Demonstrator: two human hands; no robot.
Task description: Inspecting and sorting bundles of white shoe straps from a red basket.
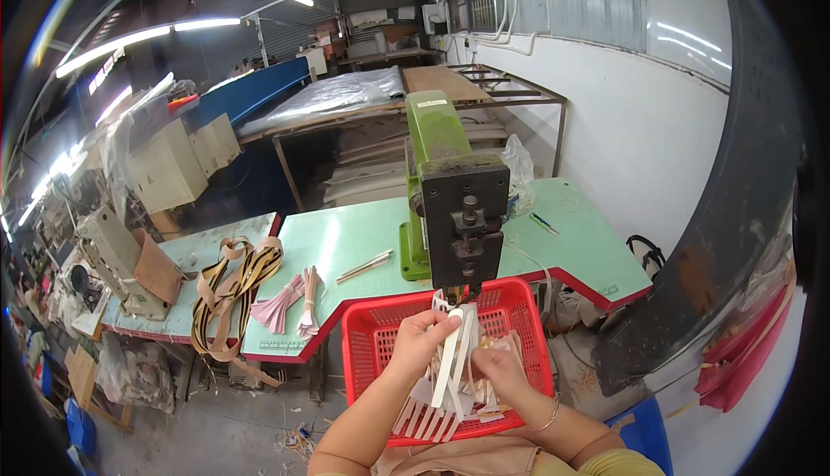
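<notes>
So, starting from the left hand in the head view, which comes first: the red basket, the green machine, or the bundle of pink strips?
1. Red basket: right under the left hand.
2. Green machine: just ahead, slightly right.
3. Bundle of pink strips: off to the left on the green table.

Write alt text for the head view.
Two hands, left hand and right hand, hold pale strips under the head of a green machine, above a red basket. More strips lie on the green table.
</notes>
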